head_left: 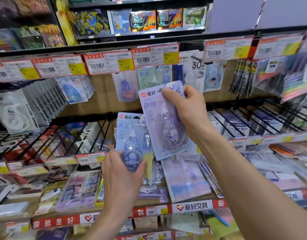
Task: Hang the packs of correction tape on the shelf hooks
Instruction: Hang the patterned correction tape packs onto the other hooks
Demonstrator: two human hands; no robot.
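Head view, read from left to right: at nine o'clock a row of clear-fronted packs (45,99) hangs on the upper shelf hooks under red-and-yellow price tags (60,66), with black wire dividers (45,141) slanting below them. Just left of centre, at about seven o'clock, the left hand (122,172) grips the lower part of a blue pack of correction tape (131,135), thumb laid across the clear blister and fingers behind the card, which stands nearly upright. Touching and overlapping its right edge, at the centre, is a second, lilac pack of correction tape (164,125), tilted slightly with its top leaning left. The right hand (187,108) pinches this pack near its top right corner, thumb on the front and fingers curled behind, at about one o'clock from centre. Directly above, at twelve o'clock, similar packs (149,78) already hang from a hook beneath a price tag (155,55). Towards three o'clock, long black hooks (253,116) jut forward over boxed stock (236,125).
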